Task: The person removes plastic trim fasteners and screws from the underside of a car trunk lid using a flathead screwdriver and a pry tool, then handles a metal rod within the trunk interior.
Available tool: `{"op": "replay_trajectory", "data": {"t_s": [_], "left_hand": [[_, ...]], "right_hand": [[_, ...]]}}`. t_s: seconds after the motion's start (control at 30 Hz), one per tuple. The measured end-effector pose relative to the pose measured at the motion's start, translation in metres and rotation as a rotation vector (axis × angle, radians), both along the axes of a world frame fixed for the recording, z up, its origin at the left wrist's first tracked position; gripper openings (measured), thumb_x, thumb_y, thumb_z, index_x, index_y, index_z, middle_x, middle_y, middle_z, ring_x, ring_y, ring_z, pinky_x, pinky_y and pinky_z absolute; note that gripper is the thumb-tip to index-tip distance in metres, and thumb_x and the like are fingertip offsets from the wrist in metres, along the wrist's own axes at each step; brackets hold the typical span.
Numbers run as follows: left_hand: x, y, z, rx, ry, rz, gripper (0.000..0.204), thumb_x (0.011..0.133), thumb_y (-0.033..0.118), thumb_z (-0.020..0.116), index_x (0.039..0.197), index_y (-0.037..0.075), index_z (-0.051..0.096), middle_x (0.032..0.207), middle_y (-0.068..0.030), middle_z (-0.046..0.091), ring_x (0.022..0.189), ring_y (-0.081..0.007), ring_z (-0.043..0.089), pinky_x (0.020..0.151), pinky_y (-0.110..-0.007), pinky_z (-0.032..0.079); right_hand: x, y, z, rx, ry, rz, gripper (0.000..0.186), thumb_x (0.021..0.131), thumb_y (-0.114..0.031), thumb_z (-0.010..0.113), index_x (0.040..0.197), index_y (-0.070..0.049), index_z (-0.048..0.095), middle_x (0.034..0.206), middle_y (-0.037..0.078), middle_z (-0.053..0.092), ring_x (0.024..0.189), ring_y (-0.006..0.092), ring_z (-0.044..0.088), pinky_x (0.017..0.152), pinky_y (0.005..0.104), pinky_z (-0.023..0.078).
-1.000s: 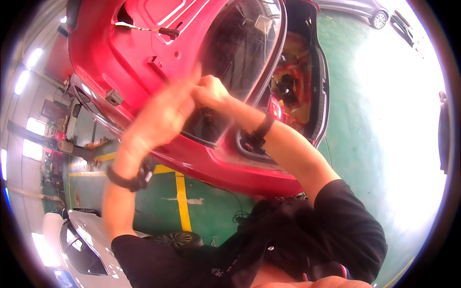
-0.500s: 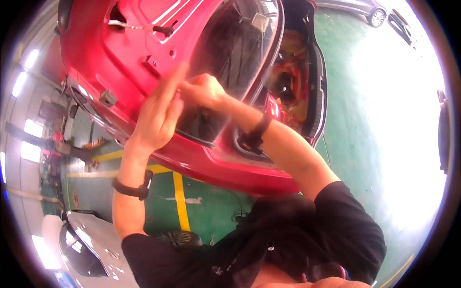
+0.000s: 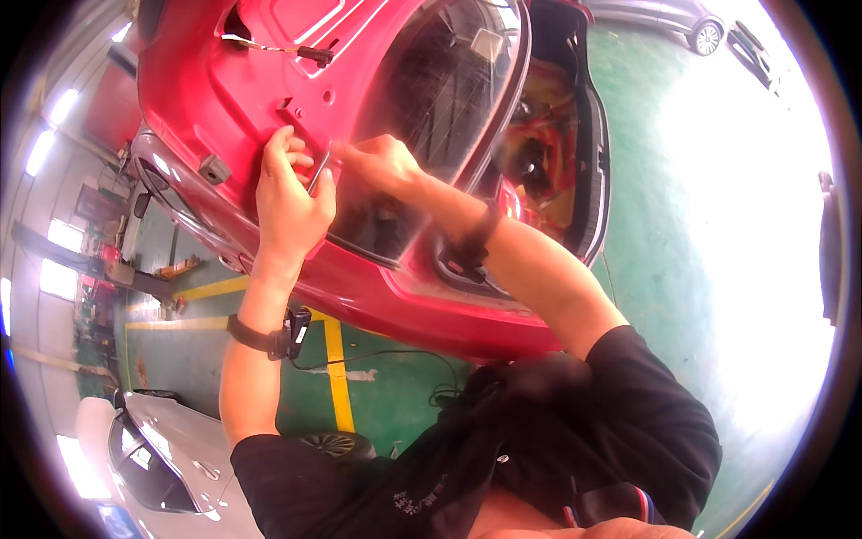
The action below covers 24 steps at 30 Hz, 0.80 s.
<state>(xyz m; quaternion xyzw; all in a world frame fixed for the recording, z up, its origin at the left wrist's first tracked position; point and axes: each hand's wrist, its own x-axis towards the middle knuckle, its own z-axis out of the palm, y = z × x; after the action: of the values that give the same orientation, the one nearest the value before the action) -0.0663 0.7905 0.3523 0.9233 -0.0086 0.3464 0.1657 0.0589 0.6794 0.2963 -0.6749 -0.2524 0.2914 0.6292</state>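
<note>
The raised red car tailgate [image 3: 193,99] fills the upper left, its bare inner panel facing me. At its lower part my left hand [image 3: 292,202] is closed, fingers bent, around a thin metal rod [image 3: 318,174] that slants up toward my right hand. My right hand [image 3: 382,166] is closed in a pinch by the rod's upper end, in front of the rear window [image 3: 431,99]. What lies between its fingertips is blurred and too small to name.
A dark connector [image 3: 314,56] hangs on wires from an opening in the panel. Right of the window lies the open trunk [image 3: 548,135] with its black seal. A silver car [image 3: 171,440] stands at lower left, a wheel [image 3: 332,446] beside it. Another car [image 3: 664,13] is at the top right.
My left hand, earlier flat with fingers stretched beside the right, has turned and curled its fingers, and the thin rod now shows. The right hand stays nearly in place. The view has shifted slightly.
</note>
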Motion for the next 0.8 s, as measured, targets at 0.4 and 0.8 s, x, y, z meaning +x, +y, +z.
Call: {"op": "replay_trajectory", "data": {"t_s": [0.4, 0.8], "left_hand": [[0.0018, -0.0029, -0.0025, 0.106, 0.189, 0.277, 0.021, 0.090, 0.017, 0.065, 0.080, -0.001, 0.066, 0.069, -0.0233, 0.065, 0.069, -0.0426, 0.065, 0.063, -0.049, 0.052], [-0.0003, -0.0080, -0.0009, 0.107, 0.194, 0.320, 0.021, 0.092, 0.016, 0.064, 0.080, 0.000, 0.067, 0.070, -0.0231, 0.065, 0.070, -0.0430, 0.065, 0.062, -0.049, 0.050]], "right_hand": [[0.0045, -0.0012, -0.0052, -0.029, -0.028, 0.003, 0.068, 0.087, -0.066, 0.062, 0.078, 0.000, 0.072, 0.060, 0.009, 0.062, 0.061, 0.0180, 0.065, 0.063, 0.0360, 0.052], [0.0043, -0.0025, -0.0024, -0.031, -0.025, -0.008, 0.067, 0.087, -0.066, 0.063, 0.077, 0.000, 0.071, 0.061, 0.009, 0.064, 0.061, 0.0189, 0.066, 0.064, 0.0365, 0.053]]}}
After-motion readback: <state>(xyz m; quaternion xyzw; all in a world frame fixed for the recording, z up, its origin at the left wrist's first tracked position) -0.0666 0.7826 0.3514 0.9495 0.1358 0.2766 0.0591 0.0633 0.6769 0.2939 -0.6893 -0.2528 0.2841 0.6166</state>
